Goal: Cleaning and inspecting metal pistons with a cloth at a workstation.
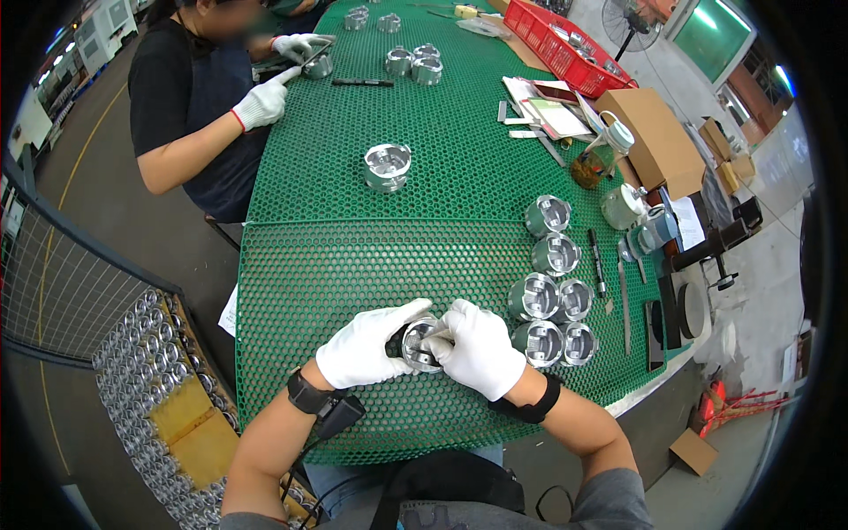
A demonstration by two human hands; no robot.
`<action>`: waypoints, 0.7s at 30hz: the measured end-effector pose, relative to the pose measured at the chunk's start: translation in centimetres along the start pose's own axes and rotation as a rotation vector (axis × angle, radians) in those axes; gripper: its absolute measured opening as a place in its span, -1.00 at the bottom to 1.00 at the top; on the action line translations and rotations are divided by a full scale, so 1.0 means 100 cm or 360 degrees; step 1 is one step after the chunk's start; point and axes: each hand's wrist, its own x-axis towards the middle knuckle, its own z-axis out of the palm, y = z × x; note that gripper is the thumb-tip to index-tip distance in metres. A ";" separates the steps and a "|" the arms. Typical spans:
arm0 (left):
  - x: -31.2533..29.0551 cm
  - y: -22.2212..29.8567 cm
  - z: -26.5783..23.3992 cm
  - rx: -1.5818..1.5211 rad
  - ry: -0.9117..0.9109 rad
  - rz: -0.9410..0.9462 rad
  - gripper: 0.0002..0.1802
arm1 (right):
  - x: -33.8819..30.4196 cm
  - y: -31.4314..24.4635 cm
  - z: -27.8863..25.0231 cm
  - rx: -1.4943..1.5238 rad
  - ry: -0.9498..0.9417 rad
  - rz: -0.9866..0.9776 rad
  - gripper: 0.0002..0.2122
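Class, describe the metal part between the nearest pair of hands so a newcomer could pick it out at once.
Find the green table and follow it to the near end. There, the white-gloved left hand and right hand close around a round, shiny metal part. Six similar parts sit untouched to its right; this one has both hands on it.

We see grey floor (a yellow line crosses it), a wire-mesh partition, a pale wall and a green-tinted window.
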 end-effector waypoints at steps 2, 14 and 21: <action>0.001 -0.004 0.002 -0.0050 0.0012 -0.0003 -0.01 | -0.003 0.000 0.001 0.0046 0.0097 0.0050 -0.80; 0.005 -0.037 -0.037 -0.0694 0.0561 -0.0242 -0.27 | -0.094 0.000 -0.043 0.1171 0.0218 0.0143 -0.87; 0.090 -0.117 -0.112 0.0038 0.1453 -0.0491 -0.60 | -0.132 0.014 0.010 0.1157 -0.0070 0.0503 -0.78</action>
